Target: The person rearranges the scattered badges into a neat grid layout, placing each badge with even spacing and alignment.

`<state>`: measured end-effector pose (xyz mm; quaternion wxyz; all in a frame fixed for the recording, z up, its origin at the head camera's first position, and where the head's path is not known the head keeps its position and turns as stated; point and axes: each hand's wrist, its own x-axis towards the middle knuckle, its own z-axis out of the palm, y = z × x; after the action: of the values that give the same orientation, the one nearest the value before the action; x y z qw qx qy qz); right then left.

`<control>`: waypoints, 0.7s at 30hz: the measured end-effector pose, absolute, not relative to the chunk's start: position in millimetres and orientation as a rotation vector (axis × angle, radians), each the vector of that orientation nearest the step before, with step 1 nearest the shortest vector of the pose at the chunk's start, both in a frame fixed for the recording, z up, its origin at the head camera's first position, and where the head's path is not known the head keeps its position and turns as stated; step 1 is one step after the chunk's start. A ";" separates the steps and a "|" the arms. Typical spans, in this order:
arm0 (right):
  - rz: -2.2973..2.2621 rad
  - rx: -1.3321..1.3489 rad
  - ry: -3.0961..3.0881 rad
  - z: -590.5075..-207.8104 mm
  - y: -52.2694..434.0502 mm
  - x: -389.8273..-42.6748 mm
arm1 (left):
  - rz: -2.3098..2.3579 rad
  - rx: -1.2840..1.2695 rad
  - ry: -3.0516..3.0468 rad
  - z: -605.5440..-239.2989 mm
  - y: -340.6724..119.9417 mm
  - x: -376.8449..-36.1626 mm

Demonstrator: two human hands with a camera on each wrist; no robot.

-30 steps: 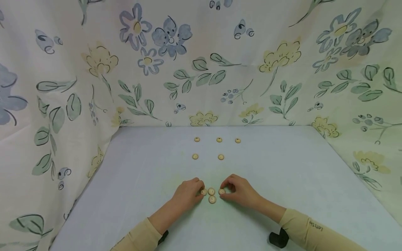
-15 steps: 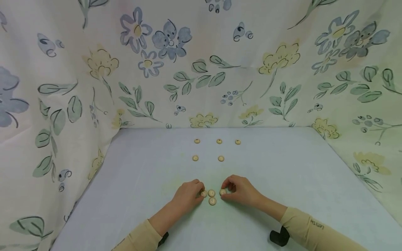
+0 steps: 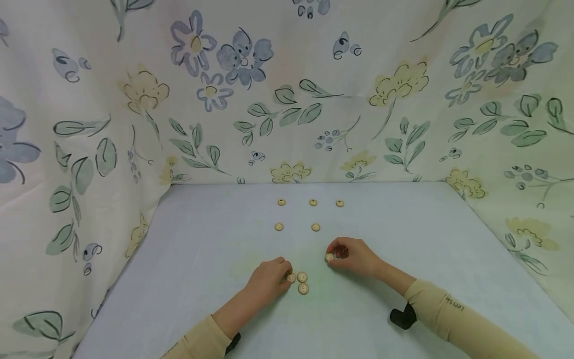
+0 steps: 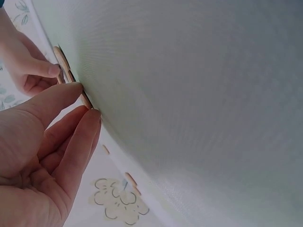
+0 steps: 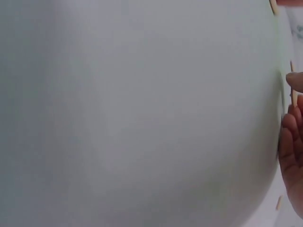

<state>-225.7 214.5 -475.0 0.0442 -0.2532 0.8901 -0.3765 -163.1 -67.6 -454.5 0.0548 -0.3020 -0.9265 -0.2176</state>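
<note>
The right hand (image 3: 352,255) has its grip closed on a pale tan, round, wooden-looking button (image 3: 329,257), thumb on the near side and fingertips on the far side of the rim. From where I stand, I can't tell whether that button touches the counter or hangs just above it. Being round, it has no long axis to speak of; its face is turned up.

What matters is the lie of the group: from the right grip, the others sit to the left and closer to the person, with bare cloth between. The left hand (image 3: 269,277) is much nearer to them. Its thumb and fingertips pinch a second tan button (image 3: 291,278) by the rim, just beside the upper loose button (image 3: 302,277); whether those two touch I can't make out. The lower loose button (image 3: 303,288) lies directly on the person's side of the upper one, seemingly edge to edge.

Farther off on the white-covered counter (image 3: 202,239), two matching buttons (image 3: 316,227) lie well apart in a row, the right-hand one nearer to the right grip than to the left. Beyond them three more buttons (image 3: 313,203) form the back row, before a white floral curtain (image 3: 287,99).
</note>
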 end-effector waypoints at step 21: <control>-1.130 -0.475 2.900 -474.5 257.2 -275.6 | -0.668 -0.927 -2.793 -457.1 -68.7 -162.5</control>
<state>-275.6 257.2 -474.5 -0.0033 -0.1507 0.9211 -0.3590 -162.5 -68.7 -457.1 0.0621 -0.3065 -0.9238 -0.2210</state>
